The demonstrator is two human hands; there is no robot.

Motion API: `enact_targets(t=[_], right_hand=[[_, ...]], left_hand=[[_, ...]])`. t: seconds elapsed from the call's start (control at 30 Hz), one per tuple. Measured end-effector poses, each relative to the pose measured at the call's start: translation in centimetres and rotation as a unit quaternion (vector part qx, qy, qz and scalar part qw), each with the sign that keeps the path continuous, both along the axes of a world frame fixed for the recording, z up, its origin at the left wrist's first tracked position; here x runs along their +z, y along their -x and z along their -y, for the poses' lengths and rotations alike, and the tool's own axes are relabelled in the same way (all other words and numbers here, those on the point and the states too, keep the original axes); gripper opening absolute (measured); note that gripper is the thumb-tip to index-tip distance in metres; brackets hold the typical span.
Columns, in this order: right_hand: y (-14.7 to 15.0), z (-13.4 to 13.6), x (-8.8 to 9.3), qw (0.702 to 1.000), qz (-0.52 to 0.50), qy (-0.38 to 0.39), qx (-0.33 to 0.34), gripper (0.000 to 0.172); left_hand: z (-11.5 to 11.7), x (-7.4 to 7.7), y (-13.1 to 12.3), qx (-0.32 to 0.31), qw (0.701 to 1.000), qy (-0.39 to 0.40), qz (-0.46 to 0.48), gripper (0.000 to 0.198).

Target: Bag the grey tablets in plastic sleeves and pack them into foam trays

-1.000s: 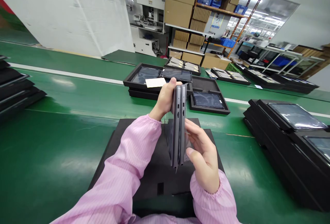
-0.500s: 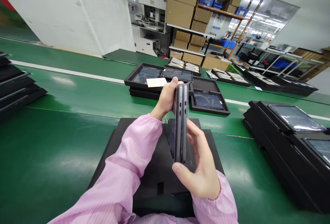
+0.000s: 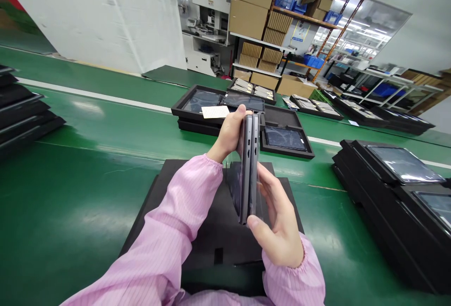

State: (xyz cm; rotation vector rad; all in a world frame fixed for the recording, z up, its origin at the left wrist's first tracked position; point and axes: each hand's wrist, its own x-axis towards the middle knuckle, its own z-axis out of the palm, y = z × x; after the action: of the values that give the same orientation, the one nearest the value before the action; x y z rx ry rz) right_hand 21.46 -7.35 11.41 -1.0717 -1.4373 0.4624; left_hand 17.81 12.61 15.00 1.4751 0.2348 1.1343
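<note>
— Are the tablets (image 3: 250, 169) being set down?
— Not yet; paired above the near black trays (image 3: 214, 231), they are being pinched by the left hand (image 3: 230, 132) and steadied by the right hand (image 3: 282, 231), fingers spread.

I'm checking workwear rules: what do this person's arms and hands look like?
Both arms wear loose, long pink sleeves with fine stripes and gathered cuffs at the wrists. The left hand and right hand show no gloves.
</note>
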Motion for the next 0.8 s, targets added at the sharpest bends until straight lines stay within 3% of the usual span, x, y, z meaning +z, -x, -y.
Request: enact_targets(t=[0.8], right_hand=[[-0.45, 0.41, 0.17, 1.0, 0.01, 0.018, 0.005, 0.075]], left_hand=[[0.02, 0.19, 0.03, 0.017, 0.999, 0.03, 0.017, 0.08]])
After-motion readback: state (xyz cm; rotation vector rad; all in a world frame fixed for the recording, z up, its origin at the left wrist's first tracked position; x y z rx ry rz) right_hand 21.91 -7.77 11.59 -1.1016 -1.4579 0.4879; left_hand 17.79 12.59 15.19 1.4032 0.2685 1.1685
